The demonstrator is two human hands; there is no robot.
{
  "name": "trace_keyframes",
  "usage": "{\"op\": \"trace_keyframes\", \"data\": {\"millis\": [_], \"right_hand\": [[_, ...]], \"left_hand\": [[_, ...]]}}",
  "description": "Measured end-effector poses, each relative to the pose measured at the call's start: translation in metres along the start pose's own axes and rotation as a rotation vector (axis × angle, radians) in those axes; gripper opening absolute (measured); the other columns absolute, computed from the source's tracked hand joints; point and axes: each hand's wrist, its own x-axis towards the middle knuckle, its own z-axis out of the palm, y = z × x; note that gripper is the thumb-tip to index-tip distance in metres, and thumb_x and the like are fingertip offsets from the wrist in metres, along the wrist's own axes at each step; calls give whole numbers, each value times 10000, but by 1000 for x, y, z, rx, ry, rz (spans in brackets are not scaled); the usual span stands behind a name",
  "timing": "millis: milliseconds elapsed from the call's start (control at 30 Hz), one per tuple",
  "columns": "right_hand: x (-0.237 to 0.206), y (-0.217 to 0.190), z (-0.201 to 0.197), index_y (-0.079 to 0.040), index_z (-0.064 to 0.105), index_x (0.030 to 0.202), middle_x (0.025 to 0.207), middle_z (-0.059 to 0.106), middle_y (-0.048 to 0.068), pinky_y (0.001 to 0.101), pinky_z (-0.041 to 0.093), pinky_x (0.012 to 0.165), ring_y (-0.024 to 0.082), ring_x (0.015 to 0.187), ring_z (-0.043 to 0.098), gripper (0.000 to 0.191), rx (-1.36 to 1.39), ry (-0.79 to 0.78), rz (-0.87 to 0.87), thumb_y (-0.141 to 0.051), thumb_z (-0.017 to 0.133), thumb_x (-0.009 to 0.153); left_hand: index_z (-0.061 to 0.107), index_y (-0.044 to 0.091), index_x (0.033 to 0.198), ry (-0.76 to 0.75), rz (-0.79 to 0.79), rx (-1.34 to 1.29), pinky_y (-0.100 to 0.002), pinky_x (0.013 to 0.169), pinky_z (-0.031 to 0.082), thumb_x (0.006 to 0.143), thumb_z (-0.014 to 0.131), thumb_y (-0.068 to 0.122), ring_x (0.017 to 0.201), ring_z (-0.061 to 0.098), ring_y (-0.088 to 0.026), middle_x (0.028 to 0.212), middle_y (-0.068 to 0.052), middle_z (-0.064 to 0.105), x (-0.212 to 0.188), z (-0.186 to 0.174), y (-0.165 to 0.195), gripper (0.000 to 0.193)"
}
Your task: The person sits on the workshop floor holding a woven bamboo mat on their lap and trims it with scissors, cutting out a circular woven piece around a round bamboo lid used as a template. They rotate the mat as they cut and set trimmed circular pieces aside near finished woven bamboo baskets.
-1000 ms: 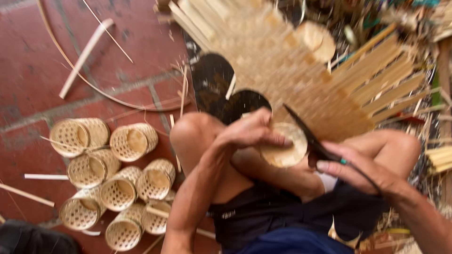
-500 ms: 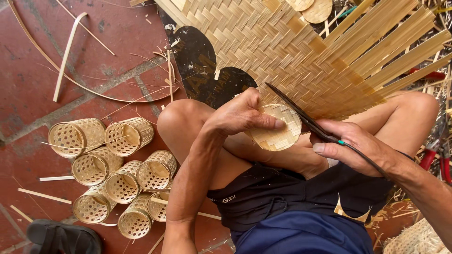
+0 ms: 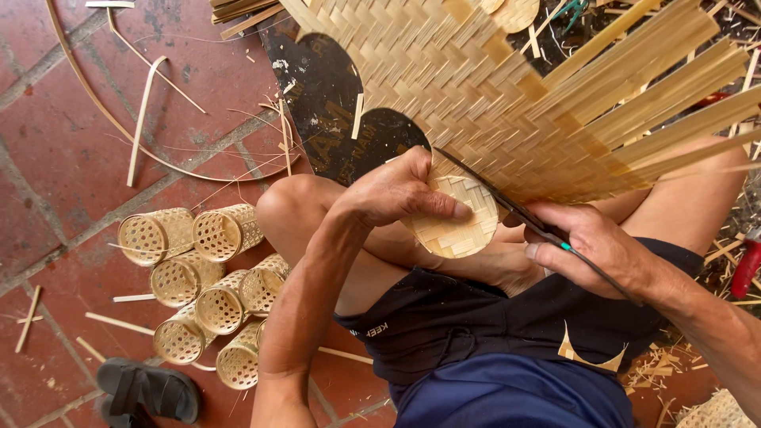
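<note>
While your left hand (image 3: 400,194) pinches the thin, springy woven disc (image 3: 458,224) flat by its near-left rim, your right hand (image 3: 590,250) stays clenched on the scissors (image 3: 507,208).

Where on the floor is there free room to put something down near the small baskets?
Bare red tile floor lies left of the baskets, bordered above by a long curved strip. The lower left is tighter, with a sandal and loose sticks. Right of the person's leg, scraps crowd the floor.

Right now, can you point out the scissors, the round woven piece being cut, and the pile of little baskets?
scissors (image 3: 507,204), head view, on the dark blade.
round woven piece (image 3: 460,222), head view, on its bare woven face.
little baskets (image 3: 198,277), head view, on a basket amid the pile.
</note>
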Motion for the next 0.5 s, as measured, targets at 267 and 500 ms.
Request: {"op": "trace_keyframes", "data": {"millis": [267,500], "right_hand": [[-16,10,-11,29,604,1273,1102,692,111,356,484,884,214,1017,640,419,-14,123,-333,-75,615,868],[-39,36,-16,-27,631,1238,942,638,76,332,527,770,207,842,594,444,-44,119,-113,-41,620,794]], "left_hand": [[722,-62,910,152,-148,223,-244,663,561,724,935,139,748,674,-67,812,-17,737,15,24,23,347],[771,-54,960,-9,-142,64,-236,603,537,754,905,137,684,654,-75,827,-36,751,27,45,28,311]]}}
